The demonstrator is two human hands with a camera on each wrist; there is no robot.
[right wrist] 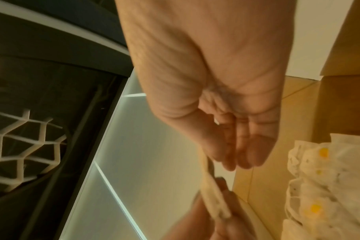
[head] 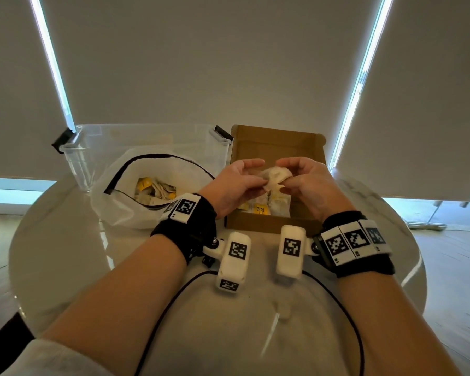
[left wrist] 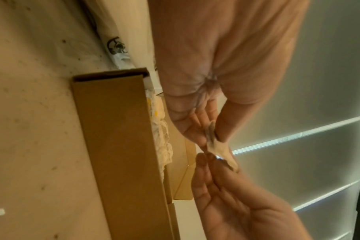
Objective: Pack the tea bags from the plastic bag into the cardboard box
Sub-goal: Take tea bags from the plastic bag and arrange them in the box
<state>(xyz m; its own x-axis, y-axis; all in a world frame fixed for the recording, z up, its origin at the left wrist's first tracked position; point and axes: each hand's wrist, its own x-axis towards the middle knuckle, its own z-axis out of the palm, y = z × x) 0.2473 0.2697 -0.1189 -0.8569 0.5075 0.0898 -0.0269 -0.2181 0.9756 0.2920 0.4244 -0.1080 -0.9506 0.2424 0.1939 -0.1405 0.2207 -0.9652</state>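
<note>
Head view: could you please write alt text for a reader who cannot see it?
Two hands, the left hand and the right hand, pinch one tea bag between them above an open cardboard box that already holds tea bags. Left of the box, an open plastic bag with more tea bags lies on a round white table.

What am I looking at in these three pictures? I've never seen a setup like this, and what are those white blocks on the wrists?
There is no machine here: a person works with bare hands. The big picture comes from a camera on the head; the white blocks are cameras strapped to each wrist, giving the two close-ups. On the round table stand a cardboard box with some tea bags already inside, a plastic bag with more, and a clear tub behind it. Over the box, the left hand and right hand together pinch one tea bag between their fingers.
</note>
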